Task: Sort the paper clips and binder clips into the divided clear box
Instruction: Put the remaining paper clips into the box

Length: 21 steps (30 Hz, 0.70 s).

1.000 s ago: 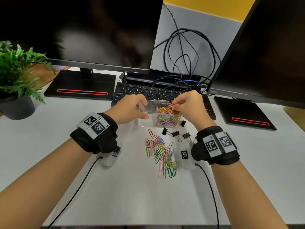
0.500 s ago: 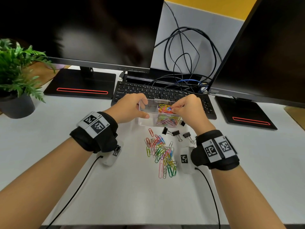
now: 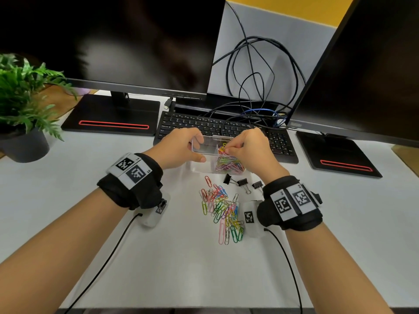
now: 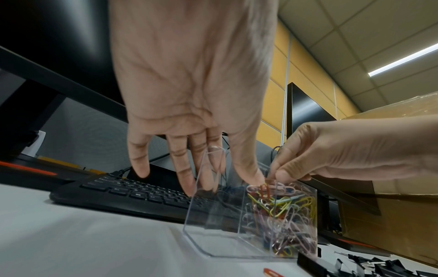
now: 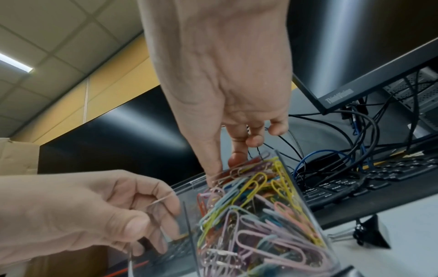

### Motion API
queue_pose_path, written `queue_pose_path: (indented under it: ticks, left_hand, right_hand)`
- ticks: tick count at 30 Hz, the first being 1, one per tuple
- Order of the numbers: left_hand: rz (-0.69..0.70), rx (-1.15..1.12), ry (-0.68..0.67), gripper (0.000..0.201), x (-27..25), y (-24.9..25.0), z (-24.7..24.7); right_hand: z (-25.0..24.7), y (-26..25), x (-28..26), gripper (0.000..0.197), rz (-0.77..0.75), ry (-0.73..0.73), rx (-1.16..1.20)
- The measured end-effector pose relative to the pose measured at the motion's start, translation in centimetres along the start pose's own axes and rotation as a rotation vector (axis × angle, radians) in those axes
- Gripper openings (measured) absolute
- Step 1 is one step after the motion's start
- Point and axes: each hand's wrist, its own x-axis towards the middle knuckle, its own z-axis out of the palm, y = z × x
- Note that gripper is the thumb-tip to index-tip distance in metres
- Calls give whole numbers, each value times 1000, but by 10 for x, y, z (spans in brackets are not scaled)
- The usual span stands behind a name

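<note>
The divided clear box [image 3: 205,152] is sitting on the white table [image 3: 90,245] before the keyboard [image 3: 281,143], its right compartment holding coloured paper clips [image 5: 255,215], its left looking empty. The left hand [image 3: 179,148] is gripping its left end, while the right hand [image 3: 251,150] is pinching clips over the right compartment. Only the head view is showing the loose clip pile [image 3: 223,211] and binder clips [image 3: 242,182] nearer the person.

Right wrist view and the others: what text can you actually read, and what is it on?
"ThinkVision": bezel corner of the right monitor.
"L4", "L5": tags on the left wristband.
"R4", "R5": tags on the right wristband, small and barely legible.
Keyboard key legends: too small to read reliably.
</note>
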Motion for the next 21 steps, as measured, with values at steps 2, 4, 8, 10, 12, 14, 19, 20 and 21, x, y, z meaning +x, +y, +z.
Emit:
queue_pose_path:
  ticks: [2,4,8,10,12,14,19,20,21]
  left_hand:
    - [0,-2,0,43,0,0,0]
    - [2,-5,-1,43,0,1,0]
    - [5,-7,-3,43,-1,2,-1]
    - [6,-5,-3,43,-1,2,0]
    - [3,-7,-3,43,-1,2,-1]
    - [2,-11,-6,43,-2,3,-1]
    - [4,-14,-1,43,-4,5,-2]
    - [5,-12,-2,43,-4,5,-2]
    - [5,-10,-3,43,-4,5,-2]
  right_hand:
    - [-2,1,-1,11,6,8,20]
    - [-8,-1,-3,7,22,28,93]
    - [-31,-4,-14,8,72,120,174]
    - [-39,-4,-22,12,98,99,158]
    - [-43,-4,-31,16,111,17,94]
    - [-42,-6,-41,11,125,-92,48]
    - [-21,-13,-54,21,105,-388,-67]
    - [-17,-15,-55,24,96,-424,-98]
    - [-14,-15,-56,25,81,-451,-125]
